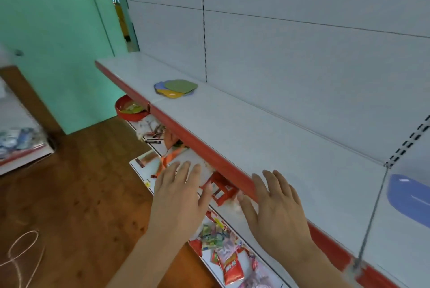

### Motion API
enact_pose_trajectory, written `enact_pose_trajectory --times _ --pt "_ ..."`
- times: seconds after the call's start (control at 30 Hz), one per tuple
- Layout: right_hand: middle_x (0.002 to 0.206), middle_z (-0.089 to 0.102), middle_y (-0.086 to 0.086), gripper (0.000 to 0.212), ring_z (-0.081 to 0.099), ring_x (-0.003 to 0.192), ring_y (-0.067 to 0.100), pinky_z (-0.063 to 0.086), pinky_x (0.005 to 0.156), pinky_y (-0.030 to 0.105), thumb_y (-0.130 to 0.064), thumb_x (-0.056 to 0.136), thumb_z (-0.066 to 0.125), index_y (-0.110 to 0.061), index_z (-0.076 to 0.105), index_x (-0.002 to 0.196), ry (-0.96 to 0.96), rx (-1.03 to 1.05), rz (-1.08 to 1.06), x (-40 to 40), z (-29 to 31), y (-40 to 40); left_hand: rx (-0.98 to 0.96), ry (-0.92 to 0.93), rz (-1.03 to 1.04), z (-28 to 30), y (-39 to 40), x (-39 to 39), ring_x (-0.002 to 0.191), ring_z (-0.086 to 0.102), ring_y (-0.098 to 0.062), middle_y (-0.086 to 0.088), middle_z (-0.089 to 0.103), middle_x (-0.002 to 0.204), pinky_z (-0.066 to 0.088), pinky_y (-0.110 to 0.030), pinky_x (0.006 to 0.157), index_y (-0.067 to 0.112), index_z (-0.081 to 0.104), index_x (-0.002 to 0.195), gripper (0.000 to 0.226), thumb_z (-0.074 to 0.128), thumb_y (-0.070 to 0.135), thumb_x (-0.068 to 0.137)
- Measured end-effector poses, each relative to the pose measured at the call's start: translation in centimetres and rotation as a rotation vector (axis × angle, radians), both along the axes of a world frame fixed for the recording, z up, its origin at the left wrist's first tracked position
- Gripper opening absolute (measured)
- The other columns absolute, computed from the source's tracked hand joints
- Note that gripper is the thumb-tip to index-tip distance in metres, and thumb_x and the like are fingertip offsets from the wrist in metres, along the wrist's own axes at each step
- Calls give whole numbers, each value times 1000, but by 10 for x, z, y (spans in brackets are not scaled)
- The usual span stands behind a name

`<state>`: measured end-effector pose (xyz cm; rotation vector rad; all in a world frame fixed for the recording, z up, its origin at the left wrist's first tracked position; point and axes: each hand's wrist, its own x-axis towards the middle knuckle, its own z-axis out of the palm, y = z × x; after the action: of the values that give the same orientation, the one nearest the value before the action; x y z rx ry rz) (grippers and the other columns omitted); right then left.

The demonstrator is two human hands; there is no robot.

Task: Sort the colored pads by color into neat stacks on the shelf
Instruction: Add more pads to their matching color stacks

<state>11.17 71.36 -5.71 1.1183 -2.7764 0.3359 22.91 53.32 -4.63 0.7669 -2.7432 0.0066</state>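
- Your left hand hangs at 6 o'clock, below the shelf's red front lip, fingers straight and loosely spread, holding nothing.
- Your right hand lies over that lip at 5 o'clock, fingers spread flat, also holding nothing.
- The lower shelf beneath your left hand carries snack packets and a red bowl; none belongs to the task.
- A lone blue pad lies at 3 o'clock on the upper shelf, nearer your right hand.
- The mixed pile of pads, green on top over yellow and blue, lies at 11 o'clock, well apart from both hands, your left hand nearer.
- Judgement: nothing on the shelf top blocks a reach along it to the pile.
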Motion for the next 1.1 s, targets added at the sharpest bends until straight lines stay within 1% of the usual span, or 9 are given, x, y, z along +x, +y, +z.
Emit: enact_pose_trajectory --times 0.1,0.3,0.47,0.63,0.73,0.83,0.9,1.0,1.1 --pt "144 58 16 69 47 141 38 45 112 54 -61 102 27 -13 58 141 -11 -47 51 -14 3 -59 3 -12 35 9 -49 -8 134 62 -31 -7 70 137 51 -52 110 19 67 136 58 45 57 99" --pt "138 62 18 67 51 136 40 48 106 55 -59 102 31 -10 63 134 0 -57 126 -40 9 -169 12 15 125 16 -140 -24 137 58 -30 -4 69 138 49 -53 114 20 66 138 66 29 59 100" --pt "137 61 18 66 50 137 40 48 106 55 -59 101 33 -10 62 135 41 -50 123 -56 11 -249 -9 39 130 13 -220 -31 130 63 -30 -4 73 131 50 -50 109 18 69 133 62 35 56 99" --pt "136 61 17 64 51 135 39 50 104 54 -59 99 40 -10 63 133 64 -51 42 -61 4 -330 27 36 28 9 -308 -46 130 63 -30 -5 71 134 51 -51 111 17 68 137 64 33 56 99" --pt "135 62 17 63 51 135 39 51 103 54 -58 98 43 -10 64 133 58 -60 -21 -55 5 -372 59 20 -52 9 -358 -55 139 54 -27 -3 64 144 44 -49 118 20 59 146 68 27 58 100" --pt "137 61 16 63 50 136 39 50 105 54 -58 98 41 -11 63 134 53 -58 -81 -50 8 -403 59 -1 -130 11 -402 -68 142 50 -26 -1 60 148 41 -48 119 21 55 149 70 24 59 99" --pt "138 61 16 65 49 137 38 49 106 54 -59 98 37 -11 63 133 41 -50 -135 -53 7 -419 68 -5 -176 12 -425 -80 140 53 -27 -1 63 145 44 -48 117 20 57 147 70 25 59 98" --pt "139 61 16 68 49 138 39 48 107 54 -60 98 33 -10 63 134 44 -36 -198 -61 6 -439 80 17 -239 10 -453 -100 130 61 -31 -6 71 132 51 -51 108 15 64 140 68 30 57 97" --pt "141 59 16 70 48 139 38 47 108 53 -62 97 32 -11 62 135 32 -19 -255 -77 2 -452 79 29 -300 3 -474 -125 120 66 -33 -7 73 122 55 -51 101 12 68 133 64 37 53 95"
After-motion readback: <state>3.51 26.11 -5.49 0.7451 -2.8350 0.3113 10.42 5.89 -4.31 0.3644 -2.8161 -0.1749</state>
